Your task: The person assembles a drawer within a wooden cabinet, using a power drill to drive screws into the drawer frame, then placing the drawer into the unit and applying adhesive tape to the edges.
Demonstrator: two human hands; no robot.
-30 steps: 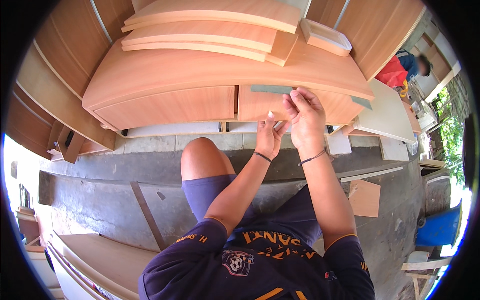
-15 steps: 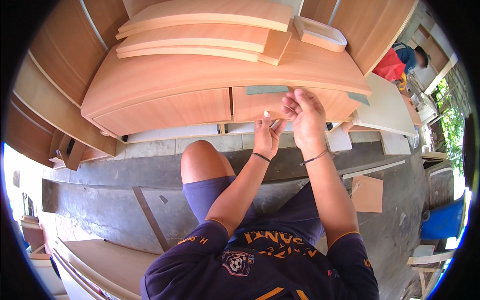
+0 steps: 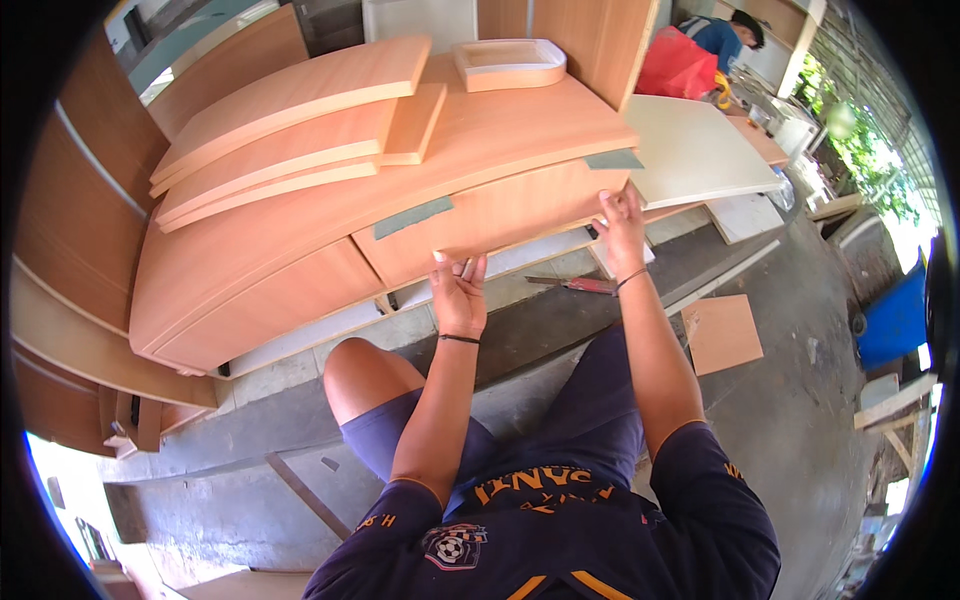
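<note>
A wood-grain drawer front [image 3: 500, 222] sits in the right half of a long low cabinet [image 3: 250, 240]. Two strips of green-grey tape show on it: one tape strip [image 3: 412, 217] at its upper left, another tape strip [image 3: 614, 160] at its upper right. My left hand [image 3: 460, 297] pinches the panel's lower edge, thumb on the face and fingers curled underneath. At the lower right corner, my right hand [image 3: 622, 235] grips the same panel, some fingertips hidden behind it. A closed matching front [image 3: 265, 305] lies to the left.
Curved boards [image 3: 290, 105] are stacked on the cabinet top beside a shallow rounded frame [image 3: 510, 65]. A red-handled tool [image 3: 590, 285] lies below the cabinet. Rightward are a pale panel [image 3: 700, 150], a square board [image 3: 722, 335] and a blue bin [image 3: 893, 318]. Another person [image 3: 722, 45] bends farther back.
My right hand has come down from in front of the panel to its lower right corner. My left hand stays at the lower edge. The view has swung to the right.
</note>
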